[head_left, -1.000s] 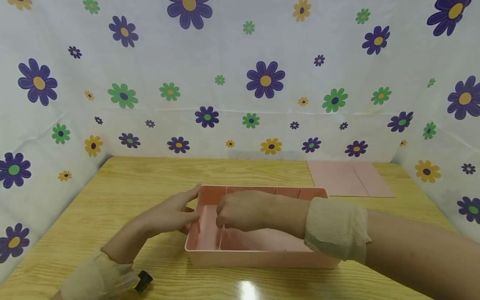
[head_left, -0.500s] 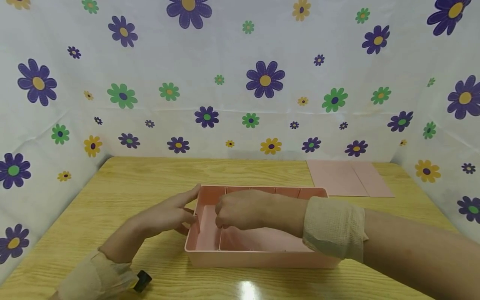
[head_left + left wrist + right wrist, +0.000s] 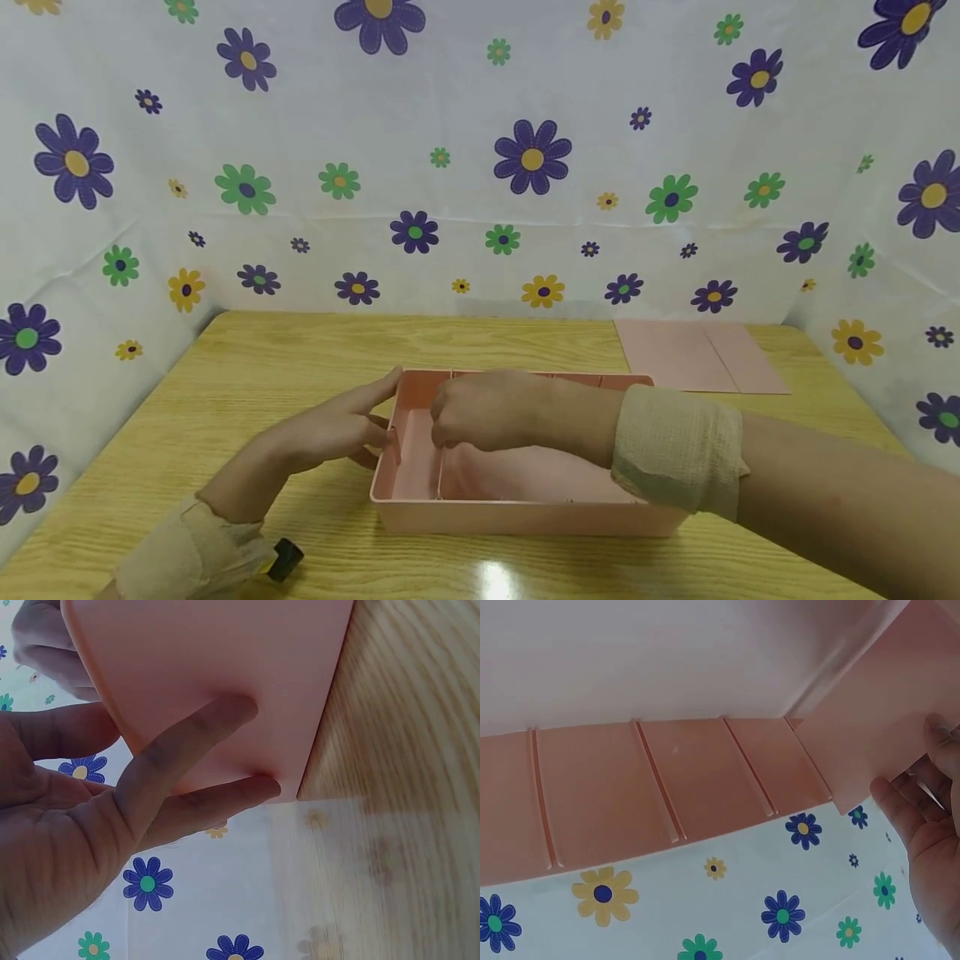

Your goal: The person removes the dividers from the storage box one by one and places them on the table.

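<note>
A shallow pink plastic box [image 3: 525, 518] with ribbed slots along its inner walls sits on the table. My left hand [image 3: 330, 429] holds its left end, thumb and finger at the rim; in the left wrist view, two fingertips [image 3: 244, 709] press the outside wall. Reaching into the box, my right hand [image 3: 487, 408] pinches the top edge of a pink divider [image 3: 885, 720], which stands crosswise near the left end. In the right wrist view, the divider's end meets the ribbed back wall [image 3: 604, 795]. The right forearm hides part of the box's right side.
Flat pink panels [image 3: 675, 358] lie at the table's back right. A flowered white cloth [image 3: 315, 108] surrounds the back and sides of the wooden table [image 3: 300, 350]. Beside the left wrist wrap is a small black object [image 3: 285, 560].
My right hand and forearm have risen slightly, and the divider's far end now shows a little above the back rim. The left hand keeps its hold on the box.
</note>
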Tool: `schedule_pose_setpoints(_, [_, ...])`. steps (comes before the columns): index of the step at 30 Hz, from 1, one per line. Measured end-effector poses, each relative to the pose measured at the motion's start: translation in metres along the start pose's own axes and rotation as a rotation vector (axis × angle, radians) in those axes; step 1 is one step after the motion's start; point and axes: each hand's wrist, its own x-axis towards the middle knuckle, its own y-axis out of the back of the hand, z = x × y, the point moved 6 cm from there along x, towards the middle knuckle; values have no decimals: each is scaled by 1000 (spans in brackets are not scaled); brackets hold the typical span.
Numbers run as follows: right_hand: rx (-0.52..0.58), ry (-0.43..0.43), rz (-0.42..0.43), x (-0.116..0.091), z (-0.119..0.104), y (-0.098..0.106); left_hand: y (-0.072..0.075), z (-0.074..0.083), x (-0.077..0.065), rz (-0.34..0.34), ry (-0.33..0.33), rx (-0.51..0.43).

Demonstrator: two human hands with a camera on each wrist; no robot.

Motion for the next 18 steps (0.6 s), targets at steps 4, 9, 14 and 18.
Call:
schedule_pose_setpoints(4, [-5, 8, 10, -2, 2, 7, -1, 1, 0, -9, 0, 3])
schedule_pose_setpoints(9, [6, 7, 30, -6, 4, 16, -1, 2, 1, -14, -12, 1])
schedule_pose_setpoints(14, [24, -7, 47, -10, 7, 28, -1, 3, 0, -19, -16, 10])
schedule_pose_setpoints(18, [40, -15, 61, -14, 9, 38, -1, 2, 0, -20, -8, 17])
